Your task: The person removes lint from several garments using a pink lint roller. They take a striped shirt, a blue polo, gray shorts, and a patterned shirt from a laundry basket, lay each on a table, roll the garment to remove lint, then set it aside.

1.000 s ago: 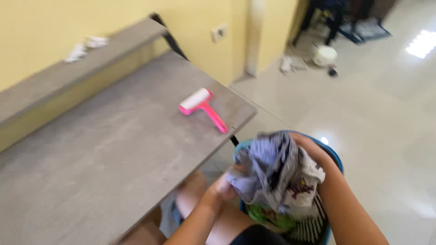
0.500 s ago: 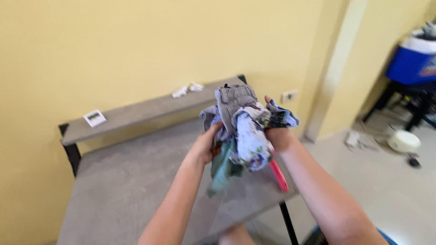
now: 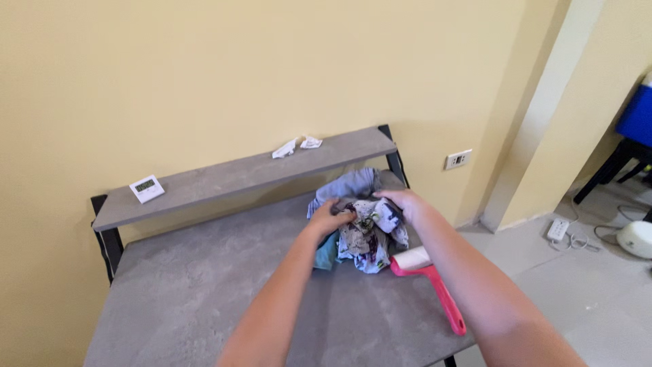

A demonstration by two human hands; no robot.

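Observation:
A crumpled bundle of clothes (image 3: pixel 363 231), grey, white-patterned and teal, rests on the grey table (image 3: pixel 204 299) near its back right. My left hand (image 3: pixel 331 216) grips the bundle's left side. My right hand (image 3: pixel 404 202) presses on its top right. A pink lint roller (image 3: pixel 435 282) with a white roll lies just right of the bundle, under my right forearm.
A raised grey shelf (image 3: pixel 231 175) runs along the back of the table, carrying a small white digital timer (image 3: pixel 147 188) and crumpled white paper (image 3: pixel 297 145). A yellow wall stands behind. A wall socket (image 3: pixel 458 159), a power strip (image 3: pixel 558 230) and a white round object (image 3: pixel 638 239) are at the right.
The bundle came up out of a blue basket beside my legs, was carried over the table, and now sits lowered on the tabletop with both hands still on it.

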